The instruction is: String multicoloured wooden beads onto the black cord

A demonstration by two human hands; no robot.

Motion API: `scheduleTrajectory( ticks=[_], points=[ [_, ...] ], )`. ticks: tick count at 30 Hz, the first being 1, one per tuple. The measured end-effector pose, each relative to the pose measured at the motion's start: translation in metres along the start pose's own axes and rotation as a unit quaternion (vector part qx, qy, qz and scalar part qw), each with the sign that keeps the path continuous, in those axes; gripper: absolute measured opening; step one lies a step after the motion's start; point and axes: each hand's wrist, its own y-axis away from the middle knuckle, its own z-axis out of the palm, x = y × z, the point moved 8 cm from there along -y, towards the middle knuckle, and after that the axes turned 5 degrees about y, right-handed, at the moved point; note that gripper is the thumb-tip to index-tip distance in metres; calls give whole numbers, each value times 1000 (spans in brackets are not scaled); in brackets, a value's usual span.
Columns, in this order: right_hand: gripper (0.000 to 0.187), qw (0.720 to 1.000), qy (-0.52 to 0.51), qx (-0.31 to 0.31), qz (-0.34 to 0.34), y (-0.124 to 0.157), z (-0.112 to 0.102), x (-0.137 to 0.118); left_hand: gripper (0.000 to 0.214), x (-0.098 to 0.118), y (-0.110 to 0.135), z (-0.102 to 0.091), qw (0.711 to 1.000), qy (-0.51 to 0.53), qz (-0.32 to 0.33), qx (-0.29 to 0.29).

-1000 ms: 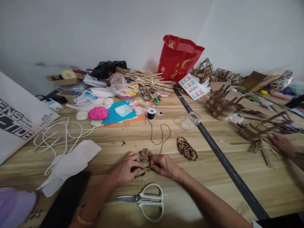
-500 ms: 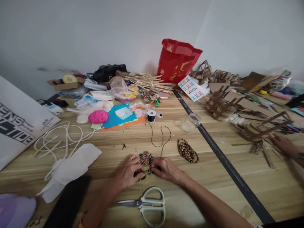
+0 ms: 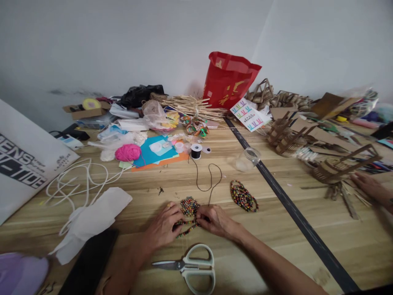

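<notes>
My left hand (image 3: 166, 224) rests on the table with its fingers curled round one side of a string of small multicoloured beads (image 3: 188, 232). The string loops between my two hands. My right hand (image 3: 217, 220) is pinched at the string's right end, where a black cord (image 3: 211, 176) runs in under the fingers; the fingertips partly hide the spot. Just beyond, between the hands, is a heap of loose beads (image 3: 189, 206). The cord leads back to a black thread spool (image 3: 196, 151). Scissors with pale handles (image 3: 199, 266) lie nearer to me, blades pointing left.
Finished-looking bead strands (image 3: 243, 196) lie right of my hands, near a clear plastic cup (image 3: 248, 159). White cable (image 3: 89, 180), white paper (image 3: 92, 219) and a black phone-like slab (image 3: 89, 262) are at left. Small woven baskets (image 3: 334, 166) and another person's hand (image 3: 368, 185) are at right.
The view has shifted slightly. A little more of the bead string shows beside my left fingers; both hands stay almost in place.
</notes>
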Motion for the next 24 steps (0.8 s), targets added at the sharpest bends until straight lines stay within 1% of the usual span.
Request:
scheduleTrajectory(
  ticks=[6,13,18,24],
  points=[
    [6,1000,1,4,-1,0,0,-1,16,-4,-1,-2,1000,-6,-22,-8],
    [7,1000,-6,9,-1,0,2,1,17,-4,-1,0,1000,-10,-18,-1],
    [8,1000,-5,10,-3,0,0,0,16,-7,1,1,1000,-5,-21,-4],
    [9,1000,-9,2,4,0,2,2,16,-12,3,-2,999,-25,-34,-27]
  ],
)
